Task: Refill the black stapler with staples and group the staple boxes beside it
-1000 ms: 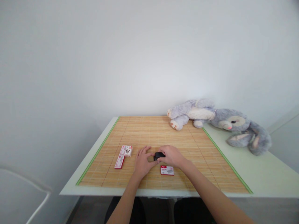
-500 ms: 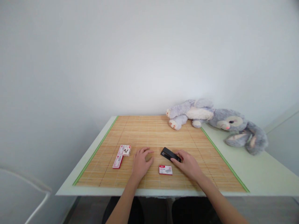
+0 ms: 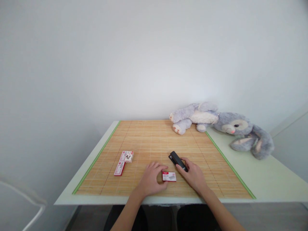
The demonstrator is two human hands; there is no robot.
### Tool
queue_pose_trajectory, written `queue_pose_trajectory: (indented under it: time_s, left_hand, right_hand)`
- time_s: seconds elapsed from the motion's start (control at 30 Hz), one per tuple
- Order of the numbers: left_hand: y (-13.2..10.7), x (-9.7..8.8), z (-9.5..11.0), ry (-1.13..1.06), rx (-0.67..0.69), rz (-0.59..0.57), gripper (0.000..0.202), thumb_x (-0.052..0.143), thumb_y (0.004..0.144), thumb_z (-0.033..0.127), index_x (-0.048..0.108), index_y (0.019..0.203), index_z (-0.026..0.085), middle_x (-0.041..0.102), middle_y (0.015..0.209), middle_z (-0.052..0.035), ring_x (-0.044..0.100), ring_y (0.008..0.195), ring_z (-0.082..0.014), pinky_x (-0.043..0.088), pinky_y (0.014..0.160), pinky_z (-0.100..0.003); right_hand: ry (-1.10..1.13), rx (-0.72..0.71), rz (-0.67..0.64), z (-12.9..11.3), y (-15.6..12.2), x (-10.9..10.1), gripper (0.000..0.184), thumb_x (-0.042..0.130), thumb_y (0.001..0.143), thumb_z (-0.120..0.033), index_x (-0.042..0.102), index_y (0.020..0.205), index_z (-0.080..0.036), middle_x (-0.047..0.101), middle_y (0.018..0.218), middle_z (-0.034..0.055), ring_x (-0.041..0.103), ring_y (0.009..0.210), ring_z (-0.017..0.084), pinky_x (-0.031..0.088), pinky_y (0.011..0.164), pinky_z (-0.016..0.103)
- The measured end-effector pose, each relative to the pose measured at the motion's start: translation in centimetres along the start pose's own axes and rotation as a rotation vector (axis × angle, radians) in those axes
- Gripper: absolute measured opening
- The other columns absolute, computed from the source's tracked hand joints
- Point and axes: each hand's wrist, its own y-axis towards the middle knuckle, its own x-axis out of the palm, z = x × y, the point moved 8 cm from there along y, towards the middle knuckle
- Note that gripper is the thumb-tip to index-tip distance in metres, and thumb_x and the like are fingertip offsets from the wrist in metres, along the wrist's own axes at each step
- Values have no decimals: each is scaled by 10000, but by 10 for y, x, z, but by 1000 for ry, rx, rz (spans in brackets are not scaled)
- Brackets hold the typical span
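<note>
While at right fingers (image 3: pixel 189 163), stapler (image 3: pixel 176 159) diagonal toward far-left.

One head-worn camera is covering the whole scene, looking forward and down from above the near table edge (image 3: pixel 154 200). Both forearms are rising from the bottom of the frame. It is sitting well back. The left hand (image 3: pixel 150 179) and right hand (image 3: pixel 193 175) are showing small, low in the middle, and the black stapler (image 3: pixel 178 160) at the right fingertips is reading as a short dark bar. Beyond the hands it is taking in the entire bamboo mat (image 3: pixel 149 138). Far past the right hand is the plush rabbit (image 3: pixel 223 125), and the white wall (image 3: pixel 144 57) is filling the upper half.
</note>
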Motion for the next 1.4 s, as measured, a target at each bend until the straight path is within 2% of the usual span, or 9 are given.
queue_pose_trajectory:
  time_s: [0.2, 0.3, 0.43, 0.53, 0.6, 0.73, 0.9, 1.1, 1.4]
  left_hand:
    - [4, 8, 2, 33, -7, 24, 680, 755, 734, 258, 605, 1393, 334, 685, 1255, -39, 600, 1168, -293, 447, 1041, -430]
    - [6, 11, -2, 63, -39, 61, 664, 756, 757, 275, 598, 1400, 330, 692, 1275, -39, 606, 1173, -298, 435, 1063, -443]
    - [9, 14, -9, 64, -99, 103, 649, 804, 783, 423, 599, 1384, 292, 688, 1309, -62, 614, 1185, -313, 435, 1052, -461]
    - [9, 13, -14, 34, -148, 106, 803, 884, 683, 578, 600, 1375, 285, 712, 1215, -63, 640, 1098, -311, 462, 960, -446]
    - [9, 14, -18, 8, -161, 88, 881, 918, 610, 623, 609, 1363, 286, 724, 1102, -47, 649, 1010, -296, 466, 891, -423]
    - [8, 13, -18, -44, -132, 72, 780, 919, 648, 559, 627, 1324, 303, 711, 976, -9, 639, 926, -253, 445, 853, -384]
    - [10, 13, -15, -30, -154, 83, 676, 918, 640, 530, 665, 1219, 290, 685, 904, 2, 620, 859, -234, 423, 798, -361]
    - [11, 11, -8, 6, -165, 102, 669, 931, 617, 525, 671, 1196, 310, 679, 885, 12, 606, 852, -237, 396, 784, -353]
    - [12, 12, -7, 36, -176, 99, 613, 903, 649, 515, 684, 1185, 314, 682, 879, 10, 617, 851, -248, 405, 789, -365]
  right_hand:
    - [-4, -16, -30, -2, -2, 1, 509, 583, 947, -614, 640, 1327, -280, 684, 753, 4, 673, 698, 249, 411, 631, 320]
    - [-14, -33, -55, -2, -4, 3, 551, 595, 942, -634, 622, 1360, -277, 662, 722, -9, 656, 664, 239, 394, 612, 315]
    - [32, -57, -103, -2, -5, 6, 597, 629, 925, -642, 619, 1383, -260, 646, 691, -21, 635, 628, 219, 383, 601, 310]
    - [94, -75, -160, -2, -6, 8, 649, 705, 882, -603, 606, 1411, -241, 657, 706, -26, 636, 639, 209, 399, 607, 307]
    - [146, -91, -207, -2, -8, 10, 702, 756, 852, -552, 574, 1452, -236, 658, 717, -35, 634, 643, 199, 419, 617, 302]
    - [241, -138, -281, 0, -15, 14, 733, 799, 815, -441, 551, 1474, -237, 669, 756, -39, 626, 664, 183, 452, 647, 297]
    - [284, -184, -294, 0, -19, 15, 557, 740, 843, -346, 619, 1375, -236, 656, 761, -41, 622, 686, 175, 471, 690, 301]
    - [257, -170, -290, -2, -18, 14, 497, 755, 820, -349, 664, 1296, -236, 647, 732, -43, 613, 661, 178, 460, 674, 301]
    - [236, -198, -285, -5, -18, 13, 481, 736, 829, -326, 658, 1296, -241, 636, 720, -49, 609, 655, 174, 453, 683, 301]
